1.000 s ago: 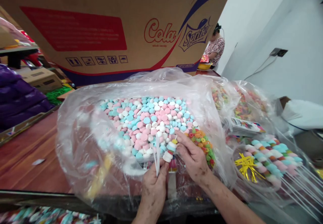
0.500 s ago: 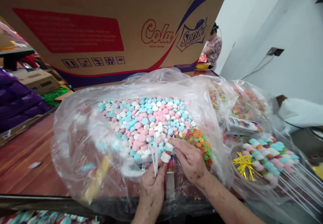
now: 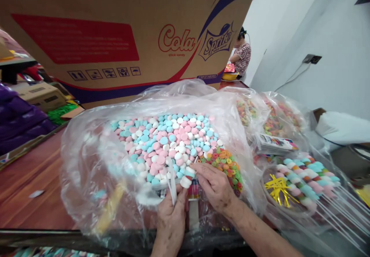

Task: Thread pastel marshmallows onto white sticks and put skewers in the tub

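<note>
My left hand [image 3: 171, 220] is closed round several thin white sticks [image 3: 172, 181] that stand up from its fingers. One stick carries a short stack of white and blue candies [image 3: 186, 178]. My right hand [image 3: 215, 185] pinches that stack at its upper end. Both hands rest at the near edge of a big clear plastic bag [image 3: 95, 160] holding a heap of pink, blue and white round candies [image 3: 164, 143]. A patch of small coloured ring candies [image 3: 224, 162] lies just beyond my right hand.
A large brown "Cola Sprite" carton [image 3: 124, 33] stands behind the bag. Finished candy skewers [image 3: 306, 180] and yellow twist ties [image 3: 279, 187] lie at the right, with more bags of ring candy [image 3: 268, 120] behind. The wooden table [image 3: 31, 180] shows at left. Another person [image 3: 241, 54] sits far back.
Both hands have drifted slightly left and down with the sticks. The candy stack on the stick has slid lower, closer to my left fingers.
</note>
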Action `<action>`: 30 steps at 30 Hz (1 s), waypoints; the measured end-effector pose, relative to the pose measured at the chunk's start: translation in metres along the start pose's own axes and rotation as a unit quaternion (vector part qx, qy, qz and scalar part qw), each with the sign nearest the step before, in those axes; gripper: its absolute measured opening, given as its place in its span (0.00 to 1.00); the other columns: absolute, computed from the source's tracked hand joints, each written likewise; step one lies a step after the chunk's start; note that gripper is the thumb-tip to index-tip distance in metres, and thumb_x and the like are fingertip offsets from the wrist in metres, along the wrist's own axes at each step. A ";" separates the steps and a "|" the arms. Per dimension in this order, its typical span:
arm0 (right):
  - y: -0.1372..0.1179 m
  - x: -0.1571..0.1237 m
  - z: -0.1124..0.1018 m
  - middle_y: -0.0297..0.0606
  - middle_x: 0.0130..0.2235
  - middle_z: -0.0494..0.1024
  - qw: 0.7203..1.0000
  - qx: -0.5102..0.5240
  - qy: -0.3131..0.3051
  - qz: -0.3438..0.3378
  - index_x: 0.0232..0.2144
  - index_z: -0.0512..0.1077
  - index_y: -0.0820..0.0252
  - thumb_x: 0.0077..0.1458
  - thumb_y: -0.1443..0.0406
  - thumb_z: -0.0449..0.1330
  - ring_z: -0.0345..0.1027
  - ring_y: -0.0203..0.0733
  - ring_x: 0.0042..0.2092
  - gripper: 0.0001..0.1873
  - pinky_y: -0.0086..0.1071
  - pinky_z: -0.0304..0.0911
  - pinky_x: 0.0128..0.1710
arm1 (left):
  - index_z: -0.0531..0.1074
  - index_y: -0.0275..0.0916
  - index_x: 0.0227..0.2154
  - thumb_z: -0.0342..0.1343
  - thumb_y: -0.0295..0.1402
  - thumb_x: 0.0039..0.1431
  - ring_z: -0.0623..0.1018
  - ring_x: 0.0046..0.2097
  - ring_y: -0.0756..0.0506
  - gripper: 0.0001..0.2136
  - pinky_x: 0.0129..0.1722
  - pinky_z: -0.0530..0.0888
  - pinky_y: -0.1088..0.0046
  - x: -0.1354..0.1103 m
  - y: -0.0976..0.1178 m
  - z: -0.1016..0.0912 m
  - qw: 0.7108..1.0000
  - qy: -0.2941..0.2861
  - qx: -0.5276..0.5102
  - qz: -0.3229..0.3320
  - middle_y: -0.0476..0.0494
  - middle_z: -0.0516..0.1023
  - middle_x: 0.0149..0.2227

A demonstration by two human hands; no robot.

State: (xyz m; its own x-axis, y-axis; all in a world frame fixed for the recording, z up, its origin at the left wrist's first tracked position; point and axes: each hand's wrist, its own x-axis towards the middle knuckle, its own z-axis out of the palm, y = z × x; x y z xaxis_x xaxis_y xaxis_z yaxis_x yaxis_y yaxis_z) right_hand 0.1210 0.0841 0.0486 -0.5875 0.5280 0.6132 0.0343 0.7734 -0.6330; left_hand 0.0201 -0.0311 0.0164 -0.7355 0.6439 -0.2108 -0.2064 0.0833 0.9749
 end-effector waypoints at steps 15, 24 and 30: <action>0.045 0.061 0.002 0.44 0.41 0.77 0.930 -0.310 -0.198 -0.006 0.40 0.75 0.57 0.55 0.78 0.54 0.68 0.50 0.46 0.17 0.40 0.65 0.46 | 0.75 0.36 0.33 0.64 0.46 0.50 0.58 0.15 0.55 0.17 0.13 0.54 0.80 -0.002 0.001 0.003 0.997 0.009 -0.075 -0.023 0.58 0.64 0.14; 0.035 0.050 -0.014 0.38 0.34 0.77 0.940 -0.138 -0.289 0.120 0.28 0.74 0.60 0.54 0.72 0.54 0.68 0.41 0.38 0.09 0.32 0.61 0.39 | 0.73 0.36 0.32 0.65 0.46 0.48 0.57 0.14 0.56 0.17 0.13 0.52 0.81 0.001 0.001 0.004 0.994 0.017 -0.095 -0.053 0.58 0.65 0.14; 0.034 0.044 -0.018 0.33 0.30 0.76 0.958 -0.114 -0.156 0.213 0.38 0.74 0.58 0.53 0.69 0.55 0.67 0.39 0.33 0.11 0.30 0.59 0.34 | 0.73 0.36 0.33 0.64 0.43 0.50 0.57 0.14 0.56 0.15 0.13 0.52 0.82 -0.002 0.008 0.005 0.992 0.009 -0.109 -0.055 0.59 0.65 0.14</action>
State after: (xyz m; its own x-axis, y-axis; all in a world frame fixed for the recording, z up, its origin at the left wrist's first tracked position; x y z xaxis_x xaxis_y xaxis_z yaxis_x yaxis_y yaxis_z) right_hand 0.1109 0.1398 0.0625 -0.6927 0.7098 0.1281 0.4793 0.5857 -0.6536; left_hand 0.0230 -0.0283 0.0248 -0.7109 0.6269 -0.3188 -0.4205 -0.0155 0.9071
